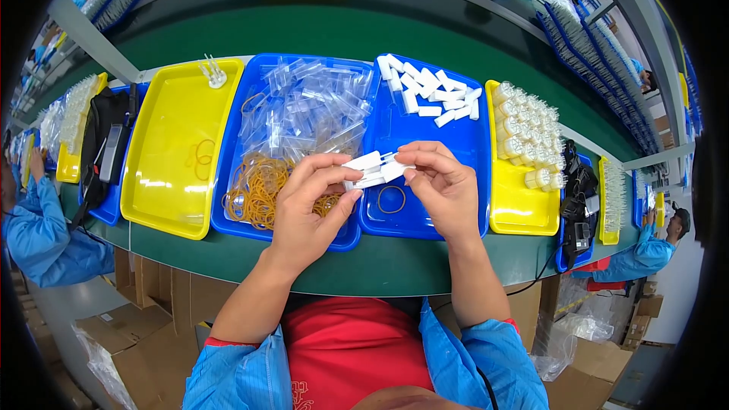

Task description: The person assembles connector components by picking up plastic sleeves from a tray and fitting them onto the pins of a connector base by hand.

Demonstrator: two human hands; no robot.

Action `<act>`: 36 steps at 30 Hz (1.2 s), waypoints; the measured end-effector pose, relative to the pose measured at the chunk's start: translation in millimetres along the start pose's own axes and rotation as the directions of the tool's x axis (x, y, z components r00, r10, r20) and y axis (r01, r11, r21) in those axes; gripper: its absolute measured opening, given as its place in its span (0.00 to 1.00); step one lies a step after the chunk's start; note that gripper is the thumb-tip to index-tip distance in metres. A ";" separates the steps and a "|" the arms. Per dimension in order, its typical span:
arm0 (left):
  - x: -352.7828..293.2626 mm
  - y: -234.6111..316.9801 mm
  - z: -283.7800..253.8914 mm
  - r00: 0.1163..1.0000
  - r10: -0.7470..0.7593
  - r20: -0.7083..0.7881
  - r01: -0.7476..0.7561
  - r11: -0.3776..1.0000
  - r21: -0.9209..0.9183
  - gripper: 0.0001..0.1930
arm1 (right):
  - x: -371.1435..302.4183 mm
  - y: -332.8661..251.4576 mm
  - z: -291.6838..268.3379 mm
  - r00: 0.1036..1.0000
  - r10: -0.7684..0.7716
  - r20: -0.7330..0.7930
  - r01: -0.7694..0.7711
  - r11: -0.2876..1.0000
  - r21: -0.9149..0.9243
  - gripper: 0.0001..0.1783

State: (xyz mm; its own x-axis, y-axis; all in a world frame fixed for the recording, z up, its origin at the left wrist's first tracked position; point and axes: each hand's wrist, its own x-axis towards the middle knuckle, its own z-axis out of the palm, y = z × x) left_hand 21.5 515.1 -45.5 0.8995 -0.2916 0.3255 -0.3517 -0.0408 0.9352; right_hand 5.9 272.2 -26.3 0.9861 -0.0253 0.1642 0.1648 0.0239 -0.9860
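Observation:
My left hand (pixel 315 201) pinches several small white block-like plastic pieces (pixel 366 168), held side by side over the front of a blue tray. Thumb and fingers of my right hand (pixel 440 186) close on a similar white piece (pixel 394 171) that meets the others; a thin stem shows near its end. Their exact kind is not clear. Beneath my hands, a single rubber band (pixel 391 200) lies in the blue tray (pixel 425 220). More white pieces (pixel 433 93) are scattered at that tray's far end. Beside my left hand is a pile of yellow-brown rubber bands (pixel 258 190).
Clear plastic sleeves (pixel 304 106) fill the far part of another blue tray (pixel 285 58). At left, a yellow tray (pixel 163 159) holds rubber bands and a pronged white bundle (pixel 213 72). At right, a yellow tray (pixel 524 216) carries banded white bundles (pixel 524 121). Co-workers sit on both sides.

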 end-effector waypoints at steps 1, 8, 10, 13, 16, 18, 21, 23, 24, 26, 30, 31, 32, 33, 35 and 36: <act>0.4 0.2 0.2 1.000 0.008 0.002 -0.008 1.000 0.014 0.14 | -0.2 -2.0 0.1 1.000 -0.007 0.000 0.007 1.000 -0.026 0.16; 1.5 5.5 3.2 1.000 -0.001 -0.020 0.002 0.998 0.069 0.15 | -1.8 1.2 1.5 1.000 -0.032 -0.001 0.031 0.996 -0.084 0.17; 1.2 2.2 4.7 0.998 0.048 -0.033 -0.045 0.993 0.106 0.15 | -2.3 2.5 5.5 0.999 -0.038 0.000 0.038 0.996 -0.084 0.17; 1.7 3.4 4.9 0.998 0.055 -0.032 -0.051 0.993 0.109 0.15 | -3.8 1.7 9.4 0.997 -0.069 0.018 0.071 0.991 -0.114 0.18; 2.0 2.7 4.9 0.997 0.063 -0.039 -0.059 0.994 0.097 0.16 | -5.5 3.3 14.8 0.992 -0.121 0.022 0.123 0.975 -0.183 0.18; 1.6 4.1 4.5 0.999 0.035 -0.037 -0.032 0.997 0.067 0.16 | -6.3 2.1 17.8 0.989 -0.151 0.007 0.148 0.962 -0.228 0.18; 1.4 4.4 4.3 1.000 0.001 -0.031 -0.001 1.000 0.022 0.17 | -6.0 -1.9 19.1 0.982 -0.187 0.005 0.179 0.928 -0.326 0.17; 0.7 5.0 3.0 0.999 -0.005 -0.034 0.006 1.000 0.011 0.17 | -4.2 3.2 16.7 0.969 -0.241 0.059 0.247 0.911 -0.330 0.16; 0.3 5.1 2.1 0.999 -0.027 -0.020 0.026 1.000 -0.006 0.17 | -4.3 3.5 15.9 0.969 -0.240 0.060 0.246 0.911 -0.331 0.16; -0.2 4.1 1.5 0.999 -0.049 -0.008 0.048 0.999 -0.022 0.16 | -4.3 4.4 14.6 0.965 -0.254 0.072 0.263 0.905 -0.335 0.14; 0.8 6.7 1.5 0.999 -0.031 0.004 0.032 0.999 -0.017 0.16 | -3.9 5.8 13.1 0.977 -0.209 0.047 0.213 0.914 -0.345 0.13; 1.0 6.7 1.8 1.000 -0.023 0.000 0.023 1.000 -0.013 0.16 | -3.6 6.6 14.0 0.979 -0.202 0.037 0.204 0.932 -0.299 0.12; 1.2 6.7 1.9 1.000 -0.023 0.000 0.023 1.000 -0.013 0.16 | -3.4 7.0 14.6 0.981 -0.194 0.026 0.194 0.948 -0.253 0.12; 1.2 6.7 1.8 1.000 -0.025 0.003 0.025 1.000 -0.015 0.16 | -3.4 6.8 15.2 0.981 -0.194 0.028 0.194 0.948 -0.252 0.12; 1.2 7.1 1.8 1.000 -0.028 0.006 0.028 0.999 -0.017 0.16 | -3.9 4.3 16.3 0.982 -0.186 0.022 0.185 0.953 -0.238 0.12; 1.1 7.6 1.9 1.000 -0.030 0.004 0.030 0.999 -0.021 0.17 | -4.3 2.9 17.0 0.983 -0.185 0.022 0.185 0.954 -0.238 0.12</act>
State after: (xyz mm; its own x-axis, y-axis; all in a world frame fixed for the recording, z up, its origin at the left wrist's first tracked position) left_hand 19.4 512.6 -38.3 0.9085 -0.2942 0.2968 -0.3191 -0.0298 0.9473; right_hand 2.4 289.4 -29.4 0.9389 -0.0076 0.3441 0.3342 -0.2193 -0.9166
